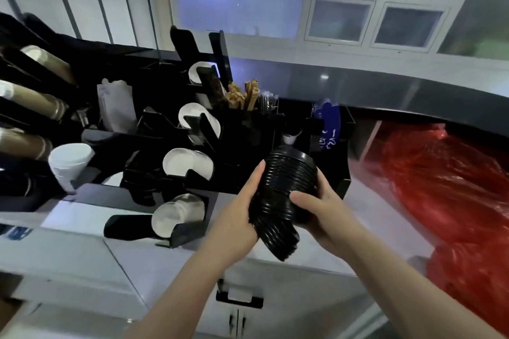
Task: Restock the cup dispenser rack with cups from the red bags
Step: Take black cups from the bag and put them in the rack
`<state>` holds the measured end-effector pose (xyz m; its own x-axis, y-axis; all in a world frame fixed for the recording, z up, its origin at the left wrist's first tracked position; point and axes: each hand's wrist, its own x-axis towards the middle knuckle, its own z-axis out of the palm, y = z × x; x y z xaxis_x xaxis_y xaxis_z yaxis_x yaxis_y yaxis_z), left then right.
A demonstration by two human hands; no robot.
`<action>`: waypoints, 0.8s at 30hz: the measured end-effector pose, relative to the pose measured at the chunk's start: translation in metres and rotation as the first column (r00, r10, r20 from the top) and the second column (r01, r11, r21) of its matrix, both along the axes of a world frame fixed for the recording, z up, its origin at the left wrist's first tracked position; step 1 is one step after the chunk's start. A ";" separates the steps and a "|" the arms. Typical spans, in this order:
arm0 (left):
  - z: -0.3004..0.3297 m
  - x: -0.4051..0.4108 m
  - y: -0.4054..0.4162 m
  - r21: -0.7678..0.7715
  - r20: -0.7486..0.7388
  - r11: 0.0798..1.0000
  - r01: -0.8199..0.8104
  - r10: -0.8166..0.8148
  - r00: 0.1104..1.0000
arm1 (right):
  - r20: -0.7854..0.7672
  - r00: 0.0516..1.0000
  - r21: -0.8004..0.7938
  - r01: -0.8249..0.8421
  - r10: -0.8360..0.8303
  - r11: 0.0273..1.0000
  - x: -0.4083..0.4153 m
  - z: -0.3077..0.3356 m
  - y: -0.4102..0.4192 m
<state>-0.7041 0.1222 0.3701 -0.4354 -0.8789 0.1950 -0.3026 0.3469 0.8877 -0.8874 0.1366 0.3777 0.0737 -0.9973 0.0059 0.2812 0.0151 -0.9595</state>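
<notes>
A bent stack of black ribbed lids hangs in mid-air in front of the black dispenser rack. My left hand grips the stack's left side, fingers reaching up along it. My right hand holds the right side, thumb across the front. The rack's slots hold white lids in several rows. Brown paper cups lie in sleeves at far left. Red bags lie on the counter at the right.
A white cup stands tipped beside the rack. Wooden stirrers and a blue packet sit in the rack's back compartments. The white counter has a cabinet front with a black handle below. A dark shelf edge runs overhead.
</notes>
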 end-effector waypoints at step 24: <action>-0.008 -0.149 -0.118 0.610 -0.725 0.756 0.238 0.410 0.554 | -0.084 0.790 -0.282 0.565 -0.607 0.775 -0.082 -0.026 -0.117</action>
